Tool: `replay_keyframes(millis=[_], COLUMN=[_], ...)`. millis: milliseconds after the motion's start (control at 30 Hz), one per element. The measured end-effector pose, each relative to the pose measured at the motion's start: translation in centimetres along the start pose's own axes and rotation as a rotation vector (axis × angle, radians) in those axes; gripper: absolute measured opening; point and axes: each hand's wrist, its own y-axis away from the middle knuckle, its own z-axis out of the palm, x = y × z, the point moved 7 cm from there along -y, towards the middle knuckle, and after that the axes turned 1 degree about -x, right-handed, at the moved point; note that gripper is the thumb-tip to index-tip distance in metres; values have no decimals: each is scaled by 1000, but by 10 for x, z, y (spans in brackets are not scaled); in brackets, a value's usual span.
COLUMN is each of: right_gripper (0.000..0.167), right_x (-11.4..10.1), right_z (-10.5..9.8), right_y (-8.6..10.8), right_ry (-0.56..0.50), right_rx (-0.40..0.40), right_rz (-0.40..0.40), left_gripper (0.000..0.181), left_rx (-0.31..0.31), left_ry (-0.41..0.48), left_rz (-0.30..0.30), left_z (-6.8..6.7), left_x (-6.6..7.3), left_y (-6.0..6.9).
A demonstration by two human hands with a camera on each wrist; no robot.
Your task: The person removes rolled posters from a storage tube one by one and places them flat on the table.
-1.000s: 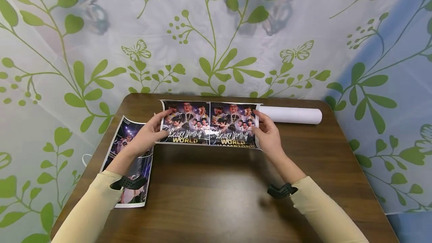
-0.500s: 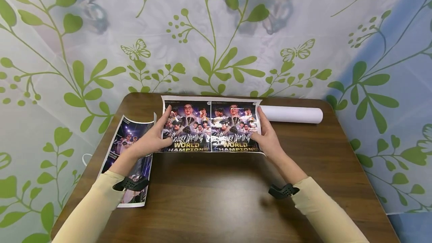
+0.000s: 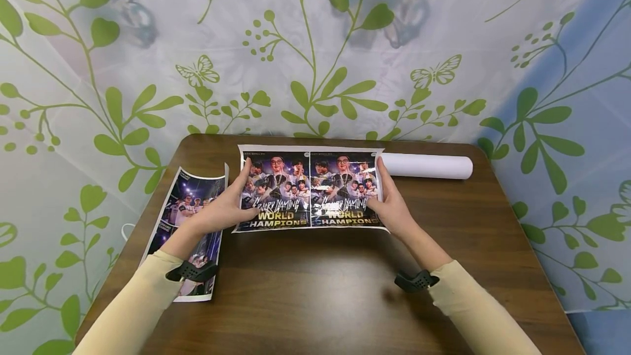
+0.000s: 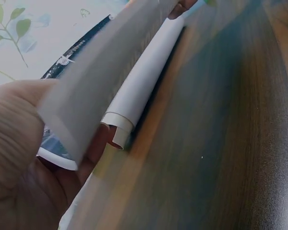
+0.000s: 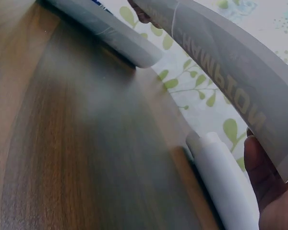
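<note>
A glossy printed poster (image 3: 281,179) with two matching "World Champions" panels is held up above the table by both hands. At its left edge the left hand (image 3: 219,213) pinches it, thumb in front and other fingers behind. The right hand (image 3: 395,210) grips the opposite edge in the same way. From below, the left wrist view shows the poster's pale back (image 4: 101,72) and the left hand (image 4: 19,139) around its edge. Lettering shows through the poster's back (image 5: 230,86) in the right wrist view, beside the right hand (image 5: 273,187).
A white paper roll (image 3: 431,166) lies along the table's back edge, partly behind the poster. Another curled poster (image 3: 184,201) rests at left, under the left forearm. The brown wooden table (image 3: 315,300) meets a leaf-patterned cloth (image 3: 315,43) at the back.
The poster has tilted and its lower edge has come down toward the person, so the full "Champions" line shows. Both hands have kept their hold at its sides.
</note>
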Motion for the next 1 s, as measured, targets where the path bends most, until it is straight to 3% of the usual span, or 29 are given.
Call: replay_keyframes(millis=[233, 400, 600, 833, 900, 1000], right_gripper=[108, 101, 88, 84, 89, 97], right_x=[-4, -11, -29, -29, -21, -4], right_z=[0, 3, 13, 11, 8, 1], right_y=[2, 4, 10, 13, 11, 8], right_ry=[170, 200, 191, 385, 359, 233], right_rx=[-8, -1, 17, 67, 74, 77], right_rz=[-76, -101, -59, -36, -12, 7], left_gripper=[120, 121, 122, 122, 122, 121], left_rx=[-25, -5, 33, 64, 58, 45], left_ry=[-21, -24, -41, -40, -32, -16], left_rz=[-16, -33, -62, -18, -8, -11], left_z=[4, 6, 9, 13, 14, 15], left_x=[-1, -4, -6, -4, -5, -7], left_y=[1, -1, -2, -4, -4, -3])
